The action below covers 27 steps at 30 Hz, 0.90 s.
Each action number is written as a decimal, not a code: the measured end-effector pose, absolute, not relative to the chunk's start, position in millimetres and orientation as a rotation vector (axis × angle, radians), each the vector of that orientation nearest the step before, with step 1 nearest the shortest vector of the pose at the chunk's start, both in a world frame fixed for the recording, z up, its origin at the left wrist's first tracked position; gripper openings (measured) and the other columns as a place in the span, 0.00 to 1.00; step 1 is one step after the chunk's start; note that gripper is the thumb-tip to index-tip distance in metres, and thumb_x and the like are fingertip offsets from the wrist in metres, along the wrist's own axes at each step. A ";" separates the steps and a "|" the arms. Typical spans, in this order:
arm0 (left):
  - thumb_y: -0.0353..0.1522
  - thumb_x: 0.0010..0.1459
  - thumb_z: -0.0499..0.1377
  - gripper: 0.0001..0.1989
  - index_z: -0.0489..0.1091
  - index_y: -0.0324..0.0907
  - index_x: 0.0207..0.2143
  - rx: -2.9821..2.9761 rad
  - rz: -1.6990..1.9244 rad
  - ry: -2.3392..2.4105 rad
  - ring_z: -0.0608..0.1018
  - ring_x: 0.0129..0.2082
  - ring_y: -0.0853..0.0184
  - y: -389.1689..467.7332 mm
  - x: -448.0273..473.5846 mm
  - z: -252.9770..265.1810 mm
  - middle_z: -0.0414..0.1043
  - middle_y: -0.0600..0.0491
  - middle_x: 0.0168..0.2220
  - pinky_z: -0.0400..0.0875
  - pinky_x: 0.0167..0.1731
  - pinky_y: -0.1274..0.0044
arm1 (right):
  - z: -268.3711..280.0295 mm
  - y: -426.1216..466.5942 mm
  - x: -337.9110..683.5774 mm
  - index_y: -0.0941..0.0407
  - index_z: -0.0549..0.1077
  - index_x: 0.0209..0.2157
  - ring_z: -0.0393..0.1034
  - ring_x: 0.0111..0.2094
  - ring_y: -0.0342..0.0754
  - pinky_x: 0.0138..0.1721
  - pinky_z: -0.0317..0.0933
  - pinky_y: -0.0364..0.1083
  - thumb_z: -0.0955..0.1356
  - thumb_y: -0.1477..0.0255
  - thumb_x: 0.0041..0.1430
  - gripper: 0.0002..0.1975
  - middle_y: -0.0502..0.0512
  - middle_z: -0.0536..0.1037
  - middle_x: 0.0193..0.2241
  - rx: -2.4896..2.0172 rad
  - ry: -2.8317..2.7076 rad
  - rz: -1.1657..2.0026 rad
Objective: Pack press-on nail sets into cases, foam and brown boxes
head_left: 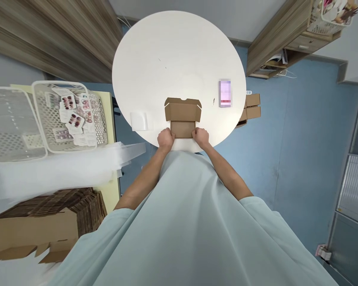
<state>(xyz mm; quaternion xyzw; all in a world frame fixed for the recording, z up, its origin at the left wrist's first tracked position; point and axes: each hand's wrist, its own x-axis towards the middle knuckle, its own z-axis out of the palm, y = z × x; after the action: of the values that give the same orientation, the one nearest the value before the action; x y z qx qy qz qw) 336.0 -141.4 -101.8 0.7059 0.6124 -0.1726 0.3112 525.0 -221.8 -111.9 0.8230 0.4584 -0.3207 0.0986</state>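
A small brown cardboard mailer box (pixel 182 130) lies at the near edge of the round white table (pixel 179 47), its lid (pixel 182 113) raised away from me. Nothing shows inside its tray. On the left side wall, my left hand (pixel 166 140) is closed with the fingers curled round the cardboard. My right hand (pixel 200 138) grips the opposite side wall in the same way. Left of the box lies a folded piece of white translucent sheet (pixel 139 121). Toward the right of the table is a flat object with a pixelated pink-purple face (pixel 225 93).
To the left, a side table (pixel 111 198) bears a white basket (pixel 64 149) of press-on nail packs, another basket (pixel 14 159), white foam sheets (pixel 62 169) and stacked flat cardboard (pixel 32 230). Brown boxes (pixel 252 106) stand beyond the round table's right edge. A wooden cabinet (pixel 278 35) is at upper right.
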 end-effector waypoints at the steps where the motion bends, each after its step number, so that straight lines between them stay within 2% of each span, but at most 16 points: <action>1: 0.33 0.72 0.55 0.12 0.77 0.41 0.50 1.856 -0.434 1.613 0.83 0.51 0.43 -142.5 334.5 -101.0 0.82 0.35 0.50 0.73 0.48 0.61 | -110.5 -221.8 525.3 0.56 0.79 0.47 0.81 0.47 0.60 0.42 0.64 0.48 0.60 0.69 0.81 0.16 0.67 0.85 0.46 2.440 1.345 -0.940; 5: 0.44 0.74 0.57 0.14 0.76 0.45 0.43 1.768 -0.229 1.614 0.82 0.50 0.45 -137.6 311.2 -97.9 0.83 0.40 0.47 0.74 0.52 0.60 | -98.6 -226.4 527.3 0.56 0.79 0.44 0.81 0.45 0.60 0.42 0.64 0.49 0.61 0.53 0.82 0.25 0.67 0.85 0.43 2.521 1.267 -0.898; 8: 0.43 0.75 0.56 0.13 0.73 0.46 0.40 1.711 0.040 1.769 0.82 0.52 0.48 -114.2 273.8 -98.9 0.81 0.42 0.49 0.73 0.58 0.61 | -84.4 -236.1 530.5 0.55 0.77 0.38 0.80 0.41 0.59 0.39 0.60 0.48 0.59 0.45 0.81 0.31 0.63 0.85 0.38 2.639 1.196 -0.892; 11: 0.38 0.70 0.62 0.06 0.71 0.45 0.43 1.671 0.222 1.968 0.80 0.57 0.48 -78.4 234.6 -104.8 0.77 0.39 0.54 0.72 0.63 0.59 | -70.6 -249.1 532.8 0.53 0.75 0.36 0.79 0.38 0.56 0.37 0.57 0.47 0.61 0.46 0.81 0.29 0.60 0.84 0.35 2.727 1.146 -0.908; 13: 0.36 0.64 0.68 0.12 0.69 0.45 0.45 1.602 0.239 2.051 0.78 0.60 0.47 -56.3 217.2 -110.8 0.77 0.39 0.55 0.70 0.67 0.57 | -63.3 -257.0 532.5 0.53 0.75 0.35 0.78 0.37 0.55 0.37 0.56 0.47 0.62 0.48 0.81 0.27 0.59 0.84 0.35 2.762 1.117 -0.922; 17: 0.35 0.55 0.76 0.24 0.66 0.44 0.47 1.503 0.066 2.056 0.81 0.58 0.43 -32.0 209.0 -120.3 0.79 0.40 0.52 0.73 0.65 0.54 | -52.3 -266.3 528.3 0.53 0.76 0.36 0.78 0.37 0.53 0.37 0.56 0.47 0.64 0.51 0.81 0.24 0.58 0.85 0.37 2.809 1.085 -0.942; 23: 0.35 0.50 0.79 0.30 0.65 0.44 0.48 1.467 0.039 2.070 0.80 0.59 0.39 -29.0 217.1 -116.1 0.78 0.36 0.55 0.73 0.64 0.49 | -41.0 -267.1 524.2 0.53 0.78 0.39 0.79 0.39 0.53 0.37 0.58 0.47 0.64 0.53 0.80 0.22 0.58 0.87 0.41 2.859 1.119 -0.967; 27: 0.32 0.51 0.77 0.26 0.65 0.45 0.45 1.470 0.088 2.053 0.81 0.56 0.42 -32.8 223.6 -104.6 0.77 0.43 0.49 0.73 0.64 0.50 | -35.7 -260.3 522.6 0.52 0.78 0.39 0.81 0.40 0.53 0.38 0.61 0.47 0.65 0.55 0.80 0.19 0.57 0.88 0.43 2.853 1.225 -1.026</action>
<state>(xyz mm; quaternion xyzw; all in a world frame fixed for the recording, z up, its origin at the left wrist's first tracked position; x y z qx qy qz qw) 223.6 -32.8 -104.6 0.5547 0.7744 0.0332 0.3027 522.6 -260.3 -35.7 0.8707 0.3738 -0.3131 -0.0641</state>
